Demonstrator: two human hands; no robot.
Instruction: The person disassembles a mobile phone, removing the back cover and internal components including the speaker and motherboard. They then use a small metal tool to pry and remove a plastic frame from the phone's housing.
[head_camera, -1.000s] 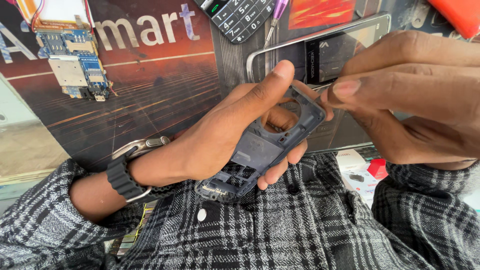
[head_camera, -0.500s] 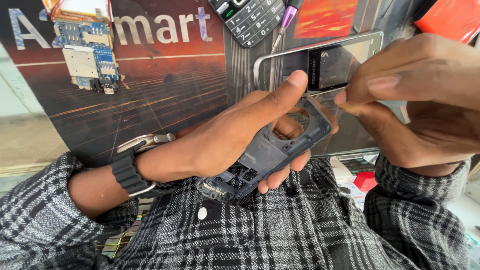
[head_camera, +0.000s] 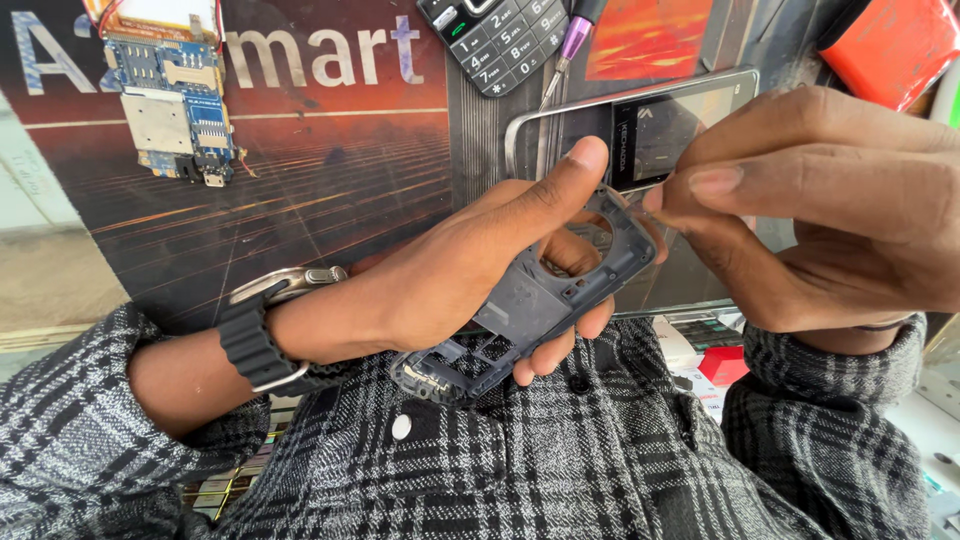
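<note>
Right now the left hand (head_camera: 450, 285) grips a dark plastic phone frame (head_camera: 530, 305), held slantwise above the lap of a grey checked shirt (head_camera: 560, 460). Its thumb lies along the upper edge of the frame, and its fingers wrap underneath, their tips showing below the lower edge and through the round opening near the top. A black watch (head_camera: 262, 340) with a metal clasp sits on that wrist.

The right hand (head_camera: 820, 210) is closed in a pinch, thumb and forefinger pressed together right at the top corner of the frame, touching it. Whether something small is caught between those fingertips cannot be told.

Beyond the hands, on the tabletop, a dark printed mat (head_camera: 300, 170) carries several parts. A blue circuit board (head_camera: 175, 105) lies at the far left, well apart from the hands. A black keypad (head_camera: 495, 35) rests at the top edge, with a purple-handled tool (head_camera: 572, 40) just beside it. A phone front with a silver rim and dark screen (head_camera: 650, 130) lies just behind the held frame, partly covered by both hands. A red object (head_camera: 890, 50) sits in the far right corner.
</note>
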